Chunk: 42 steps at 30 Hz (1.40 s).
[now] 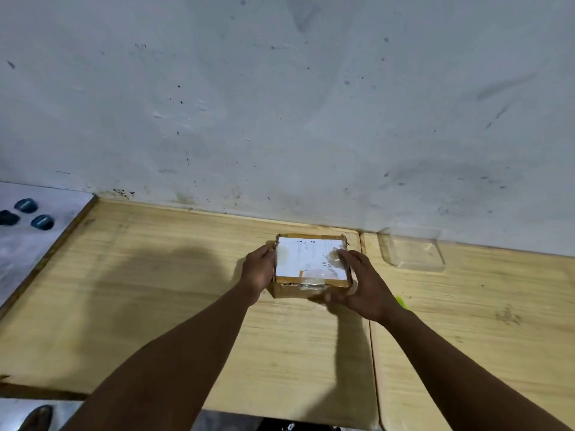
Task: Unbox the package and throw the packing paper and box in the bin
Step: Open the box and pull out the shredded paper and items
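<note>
Head view shows the cardboard box [311,265] at the far edge of the wooden table [155,290], close to the wall [280,104], and we hold it between both hands. It is still closed. A white label [306,256] covers most of its top, and clear tape [306,285] runs crumpled over the near edge. We cannot tell whether its base sits on the wood or is lifted just off it.

Our left hand [259,270] clasps the box's 9 o'clock side, with the fingers curled round that edge. Our right hand [364,284] clamps the 3 o'clock side, with the fingers laid over the top right corner and the thumb against the near face.

Just beside the box, at 3 o'clock, a seam divides this table from a second table [482,321] of the same pale wood. On that one, at about 2 o'clock from the box, a clear plastic container [413,248] stands against the wall. At 4 o'clock a small green object [401,301] shows just past our right wrist, mostly hidden.

Well apart at 9 o'clock, three dark blue objects [28,214] lie on a pale surface [25,253] beyond the table's left edge. At 7 o'clock, in the frame's bottom corner, a brown shoe [37,418] shows.
</note>
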Each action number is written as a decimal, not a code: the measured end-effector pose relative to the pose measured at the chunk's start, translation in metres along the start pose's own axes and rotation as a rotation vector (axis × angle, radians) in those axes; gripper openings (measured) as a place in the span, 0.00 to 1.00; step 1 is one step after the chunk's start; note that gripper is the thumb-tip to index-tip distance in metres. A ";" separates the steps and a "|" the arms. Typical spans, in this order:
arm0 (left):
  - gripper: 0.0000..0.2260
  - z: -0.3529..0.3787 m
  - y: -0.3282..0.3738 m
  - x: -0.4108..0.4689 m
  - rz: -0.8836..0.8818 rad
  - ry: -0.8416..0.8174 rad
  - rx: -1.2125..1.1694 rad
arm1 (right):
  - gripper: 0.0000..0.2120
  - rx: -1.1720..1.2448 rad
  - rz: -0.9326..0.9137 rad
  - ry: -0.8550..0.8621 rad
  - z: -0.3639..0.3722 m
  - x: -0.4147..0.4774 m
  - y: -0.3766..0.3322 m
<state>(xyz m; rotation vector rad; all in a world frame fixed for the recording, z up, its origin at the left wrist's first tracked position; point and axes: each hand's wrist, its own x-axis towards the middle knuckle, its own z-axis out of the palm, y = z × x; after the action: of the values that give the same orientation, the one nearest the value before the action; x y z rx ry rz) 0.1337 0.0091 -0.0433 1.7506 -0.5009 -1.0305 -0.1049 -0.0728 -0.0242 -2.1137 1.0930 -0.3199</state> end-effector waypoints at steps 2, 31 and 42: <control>0.14 -0.001 -0.002 0.001 0.016 -0.025 -0.003 | 0.48 0.022 -0.016 0.030 0.002 0.004 0.006; 0.22 0.031 0.008 0.017 0.254 -0.060 0.076 | 0.39 0.147 -0.022 0.181 0.012 0.059 -0.012; 0.22 0.029 0.016 0.036 0.282 -0.038 0.107 | 0.32 -0.142 -0.039 0.425 0.002 0.073 -0.017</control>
<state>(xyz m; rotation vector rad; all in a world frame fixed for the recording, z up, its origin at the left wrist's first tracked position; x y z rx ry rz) 0.1320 -0.0397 -0.0480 1.6963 -0.8149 -0.8504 -0.0493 -0.1224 -0.0207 -2.2534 1.3475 -0.7570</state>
